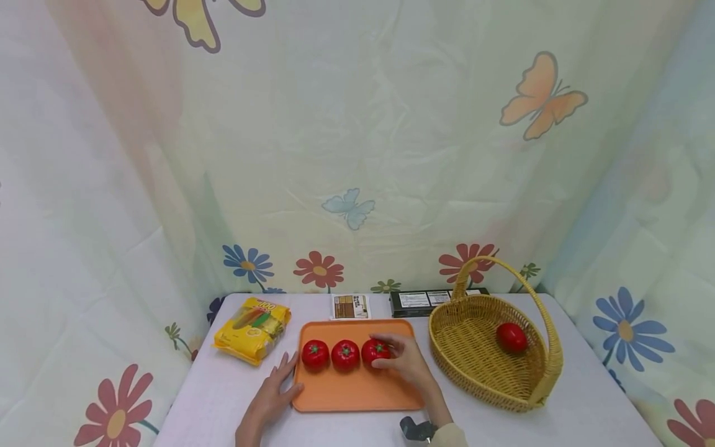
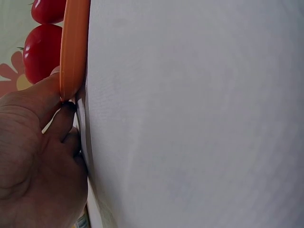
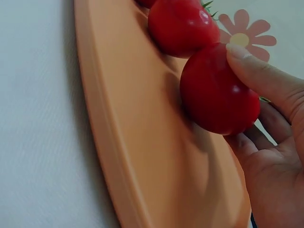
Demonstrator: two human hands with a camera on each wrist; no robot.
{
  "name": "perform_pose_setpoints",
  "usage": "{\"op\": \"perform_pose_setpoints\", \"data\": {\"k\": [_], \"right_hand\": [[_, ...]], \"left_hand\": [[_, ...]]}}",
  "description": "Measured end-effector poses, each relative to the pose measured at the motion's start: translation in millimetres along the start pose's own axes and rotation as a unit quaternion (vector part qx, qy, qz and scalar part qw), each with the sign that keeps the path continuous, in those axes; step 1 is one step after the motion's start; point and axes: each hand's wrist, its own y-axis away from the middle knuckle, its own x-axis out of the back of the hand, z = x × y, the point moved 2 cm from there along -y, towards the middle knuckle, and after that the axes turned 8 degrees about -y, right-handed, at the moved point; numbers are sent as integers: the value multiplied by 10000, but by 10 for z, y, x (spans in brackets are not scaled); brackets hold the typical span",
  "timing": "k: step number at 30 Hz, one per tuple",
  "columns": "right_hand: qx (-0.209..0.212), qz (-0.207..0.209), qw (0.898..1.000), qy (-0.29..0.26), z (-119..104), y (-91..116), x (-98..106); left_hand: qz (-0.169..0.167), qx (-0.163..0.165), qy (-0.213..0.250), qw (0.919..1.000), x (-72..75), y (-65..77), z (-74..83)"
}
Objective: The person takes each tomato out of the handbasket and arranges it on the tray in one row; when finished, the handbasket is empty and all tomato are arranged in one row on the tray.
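Three red tomatoes stand in a row on an orange tray [image 1: 357, 397]: a left tomato [image 1: 315, 355], a middle tomato [image 1: 345, 356] and a right tomato [image 3: 216, 92]. With thumb and fingers on opposite sides, my right hand [image 1: 409, 363] grips the right tomato, at or just above the tray's surface. My left hand [image 1: 270, 394] holds the tray's left edge; in the left wrist view its thumb [image 2: 40, 95] lies over the rim and its fingers [image 2: 61, 121] bend in below it. Some of the left fingers are hidden there.
Right of the tray stands a wicker basket [image 1: 463, 360] with a tall handle and one red, rounded item [image 1: 511, 338] inside. A yellow food packet [image 1: 254, 329] lies left of the tray. Behind it are a small packet [image 1: 350, 307] and a dark box [image 1: 404, 304].
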Motion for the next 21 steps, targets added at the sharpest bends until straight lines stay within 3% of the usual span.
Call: {"op": "perform_pose_setpoints", "data": {"k": [15, 21], "right_hand": [[104, -139, 9998, 74, 73, 12, -11], [-10, 45, 9998, 170, 119, 15, -45]], "left_hand": [[10, 66, -11, 10000, -23, -29, -31], [14, 68, -12, 10000, -21, -32, -21]]}}
